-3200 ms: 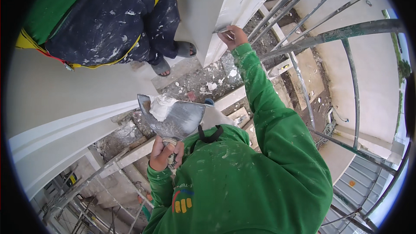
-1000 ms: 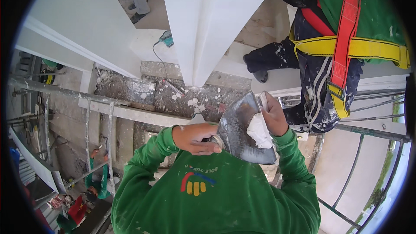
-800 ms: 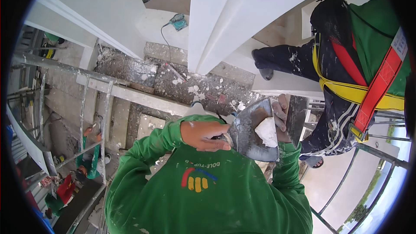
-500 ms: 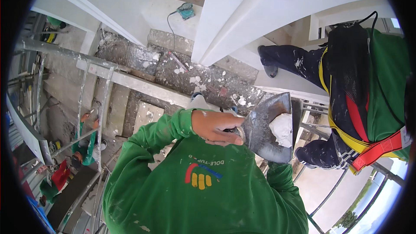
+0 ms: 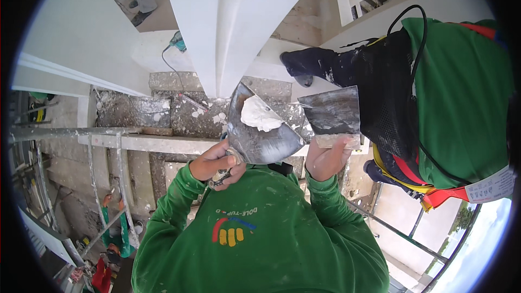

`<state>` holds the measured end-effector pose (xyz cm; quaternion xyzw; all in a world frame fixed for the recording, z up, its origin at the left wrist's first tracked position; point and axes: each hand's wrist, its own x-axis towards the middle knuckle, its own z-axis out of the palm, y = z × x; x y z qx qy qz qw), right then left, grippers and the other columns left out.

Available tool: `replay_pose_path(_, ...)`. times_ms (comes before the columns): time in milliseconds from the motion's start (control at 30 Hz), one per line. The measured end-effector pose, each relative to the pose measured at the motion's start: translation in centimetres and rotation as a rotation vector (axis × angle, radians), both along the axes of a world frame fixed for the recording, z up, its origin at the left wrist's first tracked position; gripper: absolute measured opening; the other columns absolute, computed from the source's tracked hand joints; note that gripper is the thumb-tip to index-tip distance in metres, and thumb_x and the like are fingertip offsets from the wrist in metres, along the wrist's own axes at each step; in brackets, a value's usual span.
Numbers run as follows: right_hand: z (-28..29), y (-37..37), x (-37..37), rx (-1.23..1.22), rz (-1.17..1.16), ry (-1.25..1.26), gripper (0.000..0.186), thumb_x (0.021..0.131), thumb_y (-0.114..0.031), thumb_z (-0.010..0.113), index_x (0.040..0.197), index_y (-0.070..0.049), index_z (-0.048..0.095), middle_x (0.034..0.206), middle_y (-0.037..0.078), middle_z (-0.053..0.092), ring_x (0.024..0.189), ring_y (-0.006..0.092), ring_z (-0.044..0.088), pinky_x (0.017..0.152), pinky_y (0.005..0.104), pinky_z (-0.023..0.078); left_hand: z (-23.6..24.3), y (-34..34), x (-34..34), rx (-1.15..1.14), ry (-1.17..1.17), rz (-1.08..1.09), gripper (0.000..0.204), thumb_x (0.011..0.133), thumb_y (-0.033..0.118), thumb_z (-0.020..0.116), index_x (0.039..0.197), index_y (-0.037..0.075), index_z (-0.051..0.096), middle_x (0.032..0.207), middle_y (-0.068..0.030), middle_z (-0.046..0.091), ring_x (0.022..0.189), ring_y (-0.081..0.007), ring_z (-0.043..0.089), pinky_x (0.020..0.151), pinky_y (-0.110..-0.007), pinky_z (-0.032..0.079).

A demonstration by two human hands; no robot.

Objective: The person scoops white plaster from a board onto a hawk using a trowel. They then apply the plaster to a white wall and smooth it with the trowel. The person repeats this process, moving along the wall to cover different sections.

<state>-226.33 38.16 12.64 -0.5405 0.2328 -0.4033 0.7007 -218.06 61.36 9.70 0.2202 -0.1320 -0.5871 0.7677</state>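
Observation:
My left hand (image 5: 218, 166) is closed round the handle of a broad, rounded metal trowel (image 5: 247, 144). A lump of white putty (image 5: 261, 114) lies on its blade. My right hand (image 5: 327, 158) grips the pale handle of a wide putty knife (image 5: 332, 111), whose rectangular metal blade points up and is smeared with grey-white residue. The two blades are held in front of my chest, side by side with a gap between them.
A co-worker (image 5: 461, 103) in a green top and harness stands close on my right. A white column (image 5: 228, 27) rises ahead. Scaffold tubes (image 5: 119, 184) and another person (image 5: 116, 233) are lower left. A corded power tool (image 5: 178, 41) rests on a ledge.
The trowel has swung up and left, tilting its putty toward the column. The putty knife has come out from behind it, and my right hand now shows. The view has shifted rightward.

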Motion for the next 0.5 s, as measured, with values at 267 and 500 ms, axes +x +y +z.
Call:
replay_pose_path(267, -2.1, -0.6, 0.4, -0.686, 0.752, 0.246, 0.033, 0.096, -0.016, 0.053, 0.120, 0.005, 0.055, 0.117, 0.014, 0.049, 0.110, 0.0228, 0.048, 0.095, 0.0380, 0.043, 0.4, 1.4, 1.1, -0.230, 0.147, -0.057, 0.039, 0.097, 0.016, 0.051, 0.129, 0.000, 0.037, 0.076, -0.0065, 0.044, 0.049, -0.0125, 0.047, 0.030, -0.022, 0.032)
replay_pose_path(500, 1.9, 1.0, -0.4, 0.129, 0.468, -0.103, 0.056, 0.097, -0.045, 0.043, 0.126, 0.002, 0.052, 0.120, 0.012, 0.054, 0.110, 0.0228, 0.053, 0.101, 0.0396, 0.039, 0.9, 1.7, 0.7, -0.162, 0.140, 0.069, 0.039, 0.098, 0.018, 0.051, 0.131, 0.002, 0.036, 0.073, -0.0071, 0.043, 0.049, -0.0124, 0.046, 0.030, -0.022, 0.032)
